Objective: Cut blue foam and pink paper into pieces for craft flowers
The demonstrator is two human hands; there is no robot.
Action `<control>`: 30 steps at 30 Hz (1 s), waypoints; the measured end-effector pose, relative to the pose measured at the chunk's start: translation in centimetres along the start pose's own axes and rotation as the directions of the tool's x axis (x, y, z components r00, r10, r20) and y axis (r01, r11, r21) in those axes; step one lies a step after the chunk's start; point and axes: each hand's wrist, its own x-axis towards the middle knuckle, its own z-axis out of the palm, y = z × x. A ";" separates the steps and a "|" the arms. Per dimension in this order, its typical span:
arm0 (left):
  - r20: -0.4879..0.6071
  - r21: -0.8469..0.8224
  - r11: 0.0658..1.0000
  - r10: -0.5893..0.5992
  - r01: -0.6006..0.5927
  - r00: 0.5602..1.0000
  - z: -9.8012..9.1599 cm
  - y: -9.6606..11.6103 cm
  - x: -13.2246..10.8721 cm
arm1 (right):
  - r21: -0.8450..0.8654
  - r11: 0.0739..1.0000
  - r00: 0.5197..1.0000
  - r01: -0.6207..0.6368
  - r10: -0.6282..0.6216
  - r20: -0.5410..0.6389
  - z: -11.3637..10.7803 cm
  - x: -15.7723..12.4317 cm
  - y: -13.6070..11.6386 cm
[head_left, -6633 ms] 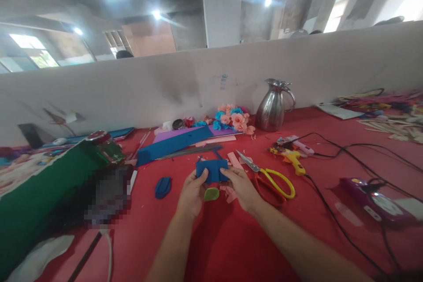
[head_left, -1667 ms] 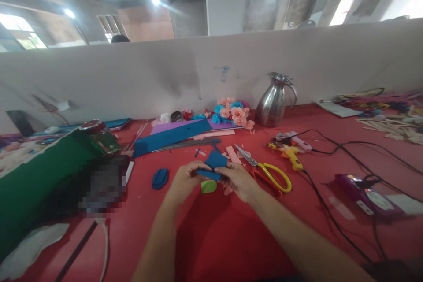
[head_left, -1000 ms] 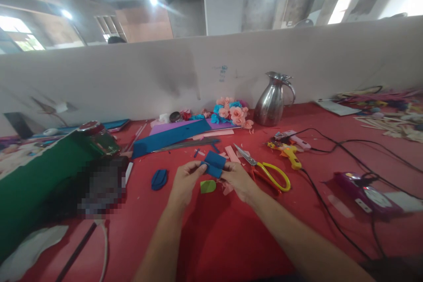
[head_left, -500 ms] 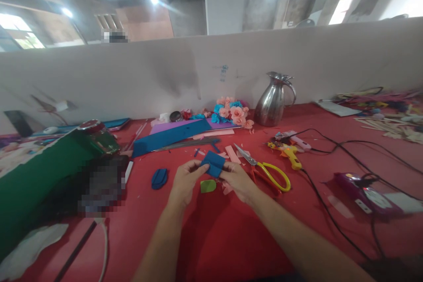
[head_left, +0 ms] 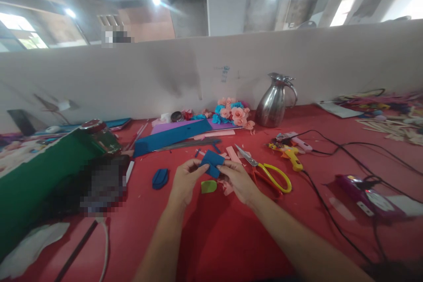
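Between my hands, above the red table, is a small stack of blue paper pieces (head_left: 213, 159). My left hand (head_left: 185, 179) pinches its left edge, thumb on top. On the right edge, the fingers of my right hand (head_left: 238, 180) are closed, with the thumb over the near corner. Just below lies a green paper piece (head_left: 209, 186) with one rounded end. Left of my left hand rests a pile of blue cut petals (head_left: 160, 178). Scissors with yellow handles (head_left: 276, 177) lie to the right of my right hand, blades pointing away.
A steel jug (head_left: 272, 103) stands at the back beside pink and blue paper flowers (head_left: 233, 112). A long blue paper strip (head_left: 172, 136) lies behind my hands. To the right are a yellow glue gun (head_left: 291, 157), trailing cables and a purple power strip (head_left: 366, 196). A green board (head_left: 42, 180) stands left.
My right thumb has shifted onto the near right corner of the blue paper, and the pieces look slightly turned against each other. My left hand keeps its hold.
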 end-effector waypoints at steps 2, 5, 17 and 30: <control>-0.002 -0.011 1.000 0.018 -0.018 1.000 0.0 0.0 -0.1 | 0.002 1.000 1.000 0.002 -0.002 -0.007 0.1 -0.1 -0.1; -0.001 -0.031 0.999 0.035 -0.035 0.999 0.0 0.1 -0.1 | 0.010 1.000 1.000 0.001 -0.001 -0.011 0.2 -0.3 -0.4; -0.024 -0.034 0.997 0.064 -0.064 0.998 0.1 0.1 -0.1 | 0.032 0.999 0.999 -0.006 0.008 -0.046 -0.1 -0.1 -0.2; -0.031 -0.105 0.990 0.091 -0.094 0.995 0.2 -0.3 -0.1 | 0.056 0.997 0.998 -0.060 0.061 -0.016 -0.1 -0.2 -0.1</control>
